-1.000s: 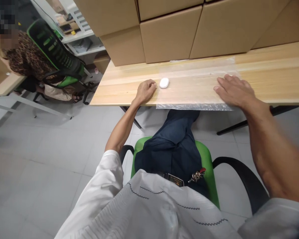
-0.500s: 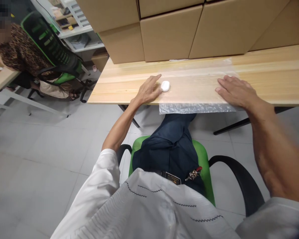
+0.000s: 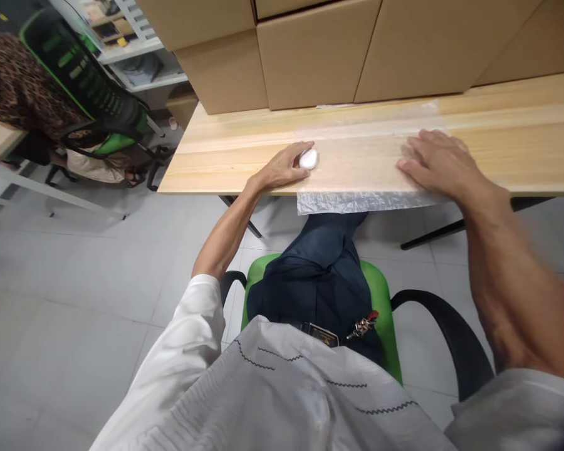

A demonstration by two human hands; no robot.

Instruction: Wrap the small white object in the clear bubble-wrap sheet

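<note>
Left hand (image 3: pixel 282 168): fingers gripping the white case (image 3: pixel 309 159), thumb nearer the body, forefinger beyond.
White case: between those fingers, at the left edge of the clear plastic sheet (image 3: pixel 361 160); rounded, no clear front; long axis hard to tell behind the fingers.
Right hand (image 3: pixel 444 164): fingers unclenched, palm down on the sheet.
Handling: a light pinch and steady right-hand pressure should limit wrinkling.

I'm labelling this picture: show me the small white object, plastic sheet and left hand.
Small white object (image 3: pixel 309 159), head view: its exposed middle.
Plastic sheet (image 3: pixel 361 156), head view: its flat middle.
Left hand (image 3: pixel 284 167), head view: back of it.
</note>
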